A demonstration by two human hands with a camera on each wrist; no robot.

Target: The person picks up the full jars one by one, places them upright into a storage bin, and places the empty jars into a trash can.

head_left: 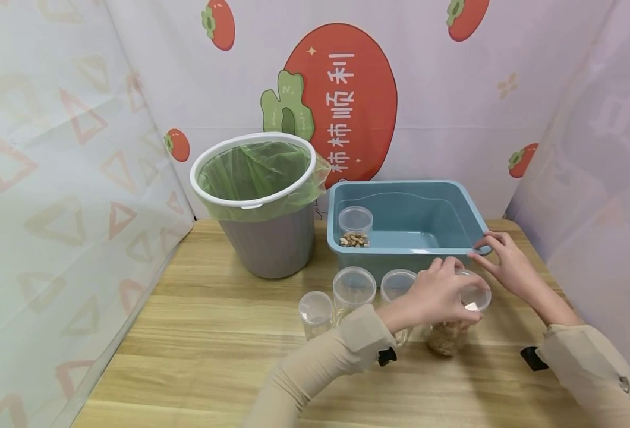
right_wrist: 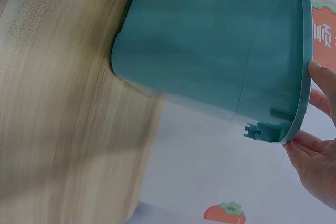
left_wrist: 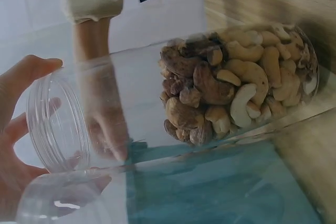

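My left hand [head_left: 449, 291] grips the top of a clear jar of mixed nuts [head_left: 446, 336] that stands on the wooden table just in front of the blue basin [head_left: 400, 252]. In the left wrist view the nuts [left_wrist: 231, 93] fill the jar's bottom, and my fingers [left_wrist: 23, 77] wrap its clear lid [left_wrist: 55, 124]. My right hand [head_left: 486, 246] pinches the basin's front right corner rim. The right wrist view shows its fingers [right_wrist: 321, 77] over and under that rim [right_wrist: 299, 103]. Inside the basin stands another clear jar [head_left: 355, 227] with a few nuts.
A grey bin [head_left: 264, 238] with a green bag liner stands left of the basin. Three clear lidded jars [head_left: 315, 312], [head_left: 353, 290], [head_left: 397, 284] stand in a row left of my left hand. Printed cloth walls close in the table on three sides.
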